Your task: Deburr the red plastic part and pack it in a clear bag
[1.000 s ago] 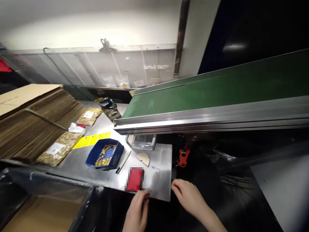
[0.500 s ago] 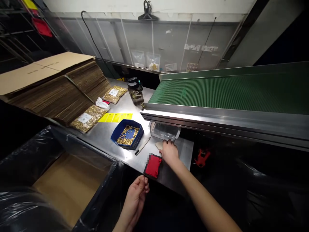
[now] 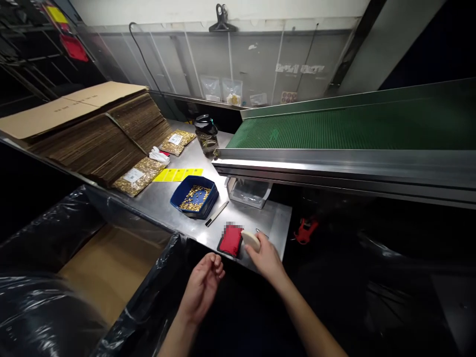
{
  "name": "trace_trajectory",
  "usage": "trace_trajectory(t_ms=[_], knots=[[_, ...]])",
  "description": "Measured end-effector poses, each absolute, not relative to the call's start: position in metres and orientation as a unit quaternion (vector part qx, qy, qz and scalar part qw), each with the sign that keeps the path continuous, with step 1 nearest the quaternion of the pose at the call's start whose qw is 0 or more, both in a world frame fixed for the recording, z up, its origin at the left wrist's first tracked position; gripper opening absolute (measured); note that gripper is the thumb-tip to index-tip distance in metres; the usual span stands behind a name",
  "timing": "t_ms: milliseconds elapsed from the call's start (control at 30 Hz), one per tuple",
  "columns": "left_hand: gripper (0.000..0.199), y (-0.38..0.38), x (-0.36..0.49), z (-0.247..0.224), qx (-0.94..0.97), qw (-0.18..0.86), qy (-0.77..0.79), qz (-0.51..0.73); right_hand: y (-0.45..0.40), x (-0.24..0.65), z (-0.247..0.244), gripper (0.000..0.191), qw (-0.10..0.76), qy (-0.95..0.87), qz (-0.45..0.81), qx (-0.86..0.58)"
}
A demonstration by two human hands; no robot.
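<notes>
My right hand [image 3: 268, 255] grips a pale, flat, rounded piece [image 3: 251, 240] between thumb and fingers, above the table's near edge. Its material is unclear. Close by on the left lies a red case with black edges [image 3: 231, 241], partly blurred out. My left hand [image 3: 205, 277] is closed in front of the table, fingertips pressed to the thumb; anything in it is hidden. Beyond the hands stands a blue bin [image 3: 213, 201] with small gold-coloured parts [image 3: 191, 200] inside. A marker [image 3: 217, 214] lies beside it, and a clear tray [image 3: 250, 192] sits under the conveyor end.
A green ribbed conveyor [image 3: 293, 131] with a metal side rail extends right. Stacked cardboard [image 3: 96, 134], bags of gold parts [image 3: 139, 174], a yellow label strip [image 3: 182, 174] and a dark bottle [image 3: 207, 136] occupy the table's back and left. A plastic-lined box [image 3: 174, 248] stands front left.
My right hand has lifted the pale rounded piece from near the clear tray and brought it closer, beside the red case. My left hand stays closed and has shifted slightly left and up.
</notes>
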State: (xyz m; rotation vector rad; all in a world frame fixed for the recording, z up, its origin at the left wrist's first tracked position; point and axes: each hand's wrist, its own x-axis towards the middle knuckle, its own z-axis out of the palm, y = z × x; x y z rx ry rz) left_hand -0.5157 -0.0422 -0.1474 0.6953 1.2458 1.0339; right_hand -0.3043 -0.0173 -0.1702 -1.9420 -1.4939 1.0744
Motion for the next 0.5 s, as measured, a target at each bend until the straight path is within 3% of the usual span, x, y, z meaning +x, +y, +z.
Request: trace_trajectory(t_ms=[200,367,500], knots=[[0.048,0.021,-0.523,-0.187,0.43,0.499,0.625,0.419,-0.024,-0.329,-0.195,0.016,0.294,-0.462,0.464,-0.696],[0.054,0.039,-0.499,-0.213,0.491,0.473,0.624,0.382,-0.013,-0.345,-0.197,0.016,0.338,-0.409,0.474,-0.703],[0.06,0.015,-0.49,-0.193,0.491,0.497,0.608,0.378,-0.023,-0.334,-0.184,0.02,0.362,-0.392,0.49,-0.69]])
